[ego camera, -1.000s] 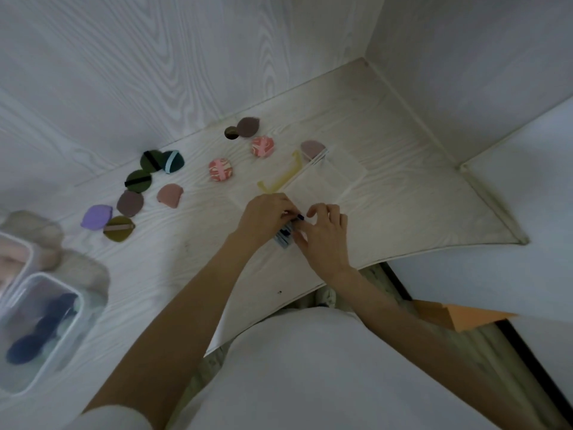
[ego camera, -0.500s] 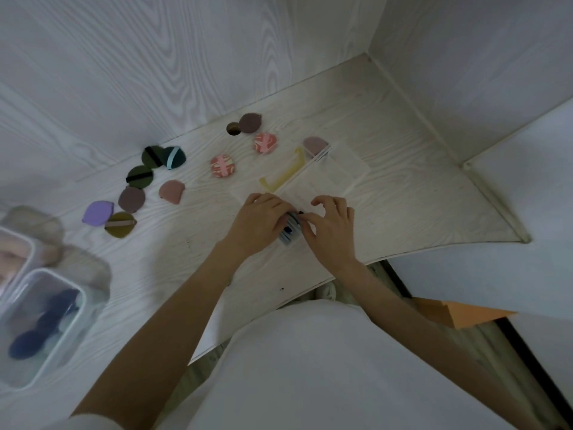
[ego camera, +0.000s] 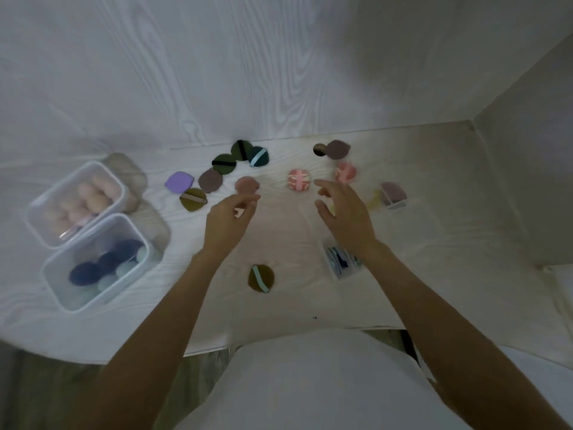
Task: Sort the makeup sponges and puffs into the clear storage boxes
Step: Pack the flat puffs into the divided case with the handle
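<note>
Small clear box [ego camera: 341,262] half behind right wrist, contents blurred; pink puff [ego camera: 246,185] partly behind left fingers [ego camera: 248,200].

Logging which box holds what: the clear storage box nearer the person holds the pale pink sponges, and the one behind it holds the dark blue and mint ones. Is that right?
Not quite: it is the other way round. In the head view the nearer clear storage box holds the dark blue and mint sponges, and the box behind it holds the pale pink sponges.

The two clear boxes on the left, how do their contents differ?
The far box holds pale peach-pink sponges; the near box holds dark navy and pale mint ones. The near box sits closer to the table edge. Both are clear, lidless and rounded-rectangular, touching side by side.
</note>
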Tool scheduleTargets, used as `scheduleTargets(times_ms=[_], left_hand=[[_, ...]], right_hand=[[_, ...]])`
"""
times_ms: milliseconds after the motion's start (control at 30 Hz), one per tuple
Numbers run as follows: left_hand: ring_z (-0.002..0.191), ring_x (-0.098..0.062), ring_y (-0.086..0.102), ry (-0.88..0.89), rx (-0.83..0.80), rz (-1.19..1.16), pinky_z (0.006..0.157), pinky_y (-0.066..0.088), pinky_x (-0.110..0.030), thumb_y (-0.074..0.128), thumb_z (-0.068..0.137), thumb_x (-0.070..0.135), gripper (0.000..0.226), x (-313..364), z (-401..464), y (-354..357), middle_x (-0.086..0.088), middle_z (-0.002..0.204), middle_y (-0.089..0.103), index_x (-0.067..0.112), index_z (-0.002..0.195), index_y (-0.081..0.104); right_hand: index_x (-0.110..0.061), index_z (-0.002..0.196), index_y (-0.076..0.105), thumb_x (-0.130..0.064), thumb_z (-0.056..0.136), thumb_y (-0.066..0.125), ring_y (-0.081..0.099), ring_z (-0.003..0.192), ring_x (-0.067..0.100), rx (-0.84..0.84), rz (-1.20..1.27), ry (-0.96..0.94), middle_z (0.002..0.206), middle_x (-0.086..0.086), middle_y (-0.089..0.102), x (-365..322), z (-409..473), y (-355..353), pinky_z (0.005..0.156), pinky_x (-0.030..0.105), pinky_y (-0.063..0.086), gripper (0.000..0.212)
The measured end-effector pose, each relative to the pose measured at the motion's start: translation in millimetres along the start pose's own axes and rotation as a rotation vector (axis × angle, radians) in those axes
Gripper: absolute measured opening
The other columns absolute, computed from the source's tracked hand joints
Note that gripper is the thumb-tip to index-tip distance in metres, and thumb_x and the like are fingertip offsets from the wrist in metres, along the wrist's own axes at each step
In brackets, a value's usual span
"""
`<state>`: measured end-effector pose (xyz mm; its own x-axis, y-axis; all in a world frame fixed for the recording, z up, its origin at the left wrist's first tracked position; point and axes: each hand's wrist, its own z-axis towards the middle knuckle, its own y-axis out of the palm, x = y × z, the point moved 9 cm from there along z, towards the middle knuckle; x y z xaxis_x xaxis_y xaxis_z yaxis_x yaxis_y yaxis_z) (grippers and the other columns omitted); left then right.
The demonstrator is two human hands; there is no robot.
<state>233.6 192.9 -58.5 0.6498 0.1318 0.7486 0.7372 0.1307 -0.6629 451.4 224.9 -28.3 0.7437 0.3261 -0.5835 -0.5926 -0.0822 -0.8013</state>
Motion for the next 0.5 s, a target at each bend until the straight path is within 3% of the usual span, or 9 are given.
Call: scheduleTargets(times_ms=[100, 200, 333, 433, 500], left_hand=[[0.089, -0.013, 0.060, -0.108, -0.071, 0.030, 0.074, 0.040, -0.019, 0.058, 0.090, 0.021, 0.023, -28.6, 24.7, 13.5, -0.003, 0.105, 0.067, 0.015, 0.111, 0.063], [0.098, -0.019, 0.060, -0.016, -0.186, 0.092, 0.082, 0.040, -0.022, 0.056, 0.090, 0.021, 0.028, -16.5, 54.1, 43.3, -0.005, 0.115, 0.062, 0.018, 0.118, 0.059], [0.119, -0.021, 0.047, 0.072, -0.213, 0.151, 0.093, 0.030, -0.025, 0.051, 0.093, 0.024, 0.035, 15.0, 88.4, 77.9, -0.002, 0.132, 0.051, 0.025, 0.128, 0.052], [0.128, -0.029, 0.036, 0.066, -0.311, 0.272, 0.102, 0.031, -0.035, 0.047, 0.094, 0.018, 0.048, 22.2, 101.3, 108.0, -0.008, 0.141, 0.041, 0.022, 0.141, 0.036], [0.125, -0.030, 0.036, 0.074, -0.365, 0.420, 0.097, 0.037, -0.039, 0.045, 0.094, 0.014, 0.052, 22.1, 103.3, 121.4, -0.012, 0.138, 0.041, 0.020, 0.143, 0.030]], right_hand=[[-0.009, 0.125, 0.055, -0.012, 0.089, 0.052, 0.054, 0.105, 0.031, -0.088, -0.144, 0.042, 0.117, 0.014, 0.058, 21.2, 50.9, 22.8, 0.088, 0.038, 0.043, 0.036], [-0.011, 0.133, 0.044, -0.017, 0.090, 0.049, 0.049, 0.109, 0.037, -0.208, -0.430, 0.271, 0.130, 0.018, 0.046, 70.1, 84.8, 30.0, 0.092, 0.040, 0.038, 0.044], [-0.013, 0.142, 0.024, -0.031, 0.093, 0.044, 0.050, 0.110, 0.036, -0.377, -0.624, 0.512, 0.126, 0.018, 0.045, 118.4, 97.4, 33.2, 0.093, 0.041, 0.035, 0.057], [-0.013, 0.135, 0.034, -0.033, 0.092, 0.049, 0.048, 0.113, 0.034, -0.414, -0.642, 0.479, 0.128, 0.016, 0.046, 118.9, 102.7, 46.6, 0.096, 0.041, 0.033, 0.050], [-0.011, 0.127, 0.046, -0.026, 0.091, 0.052, 0.048, 0.110, 0.033, -0.312, -0.606, 0.363, 0.127, 0.016, 0.048, 102.0, 107.5, 43.5, 0.087, 0.036, 0.037, 0.039]])
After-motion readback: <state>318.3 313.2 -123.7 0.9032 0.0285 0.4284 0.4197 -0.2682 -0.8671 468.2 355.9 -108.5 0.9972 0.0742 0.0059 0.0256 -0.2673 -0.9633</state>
